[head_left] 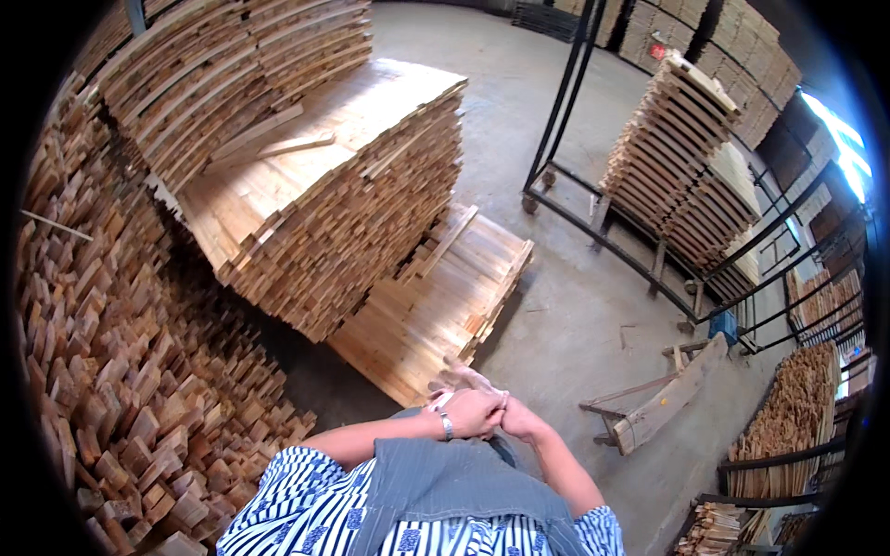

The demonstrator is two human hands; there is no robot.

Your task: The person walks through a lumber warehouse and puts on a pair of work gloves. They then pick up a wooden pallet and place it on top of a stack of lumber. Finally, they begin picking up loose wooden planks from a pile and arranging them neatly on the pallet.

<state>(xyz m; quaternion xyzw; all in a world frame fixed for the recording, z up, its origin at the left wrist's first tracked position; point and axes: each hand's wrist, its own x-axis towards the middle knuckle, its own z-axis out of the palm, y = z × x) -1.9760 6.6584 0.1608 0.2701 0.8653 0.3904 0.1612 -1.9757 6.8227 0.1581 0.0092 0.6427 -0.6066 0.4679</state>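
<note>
My left hand [473, 413], with a silver band at the wrist, is closed in front of my waist. Close against it is my right hand [521, 420], its fingers also bent shut. A pale, crumpled, glove-like thing [461, 378] shows just beyond my knuckles and seems gripped between both hands; its exact kind is too small to tell. A grey apron [473, 477] covers my front over striped sleeves. Past my hands lies a low stack of flat wooden boards [417, 306], which neither hand visibly touches.
A tall stack of wooden panels [352, 204] rises ahead to the left, with loose strips on top. Short wood pieces [139, 408] heap up at left. On the right stand a wooden bench [672, 394], a black wheeled frame [593, 222] and a stacked rack of boards [672, 157] on concrete floor.
</note>
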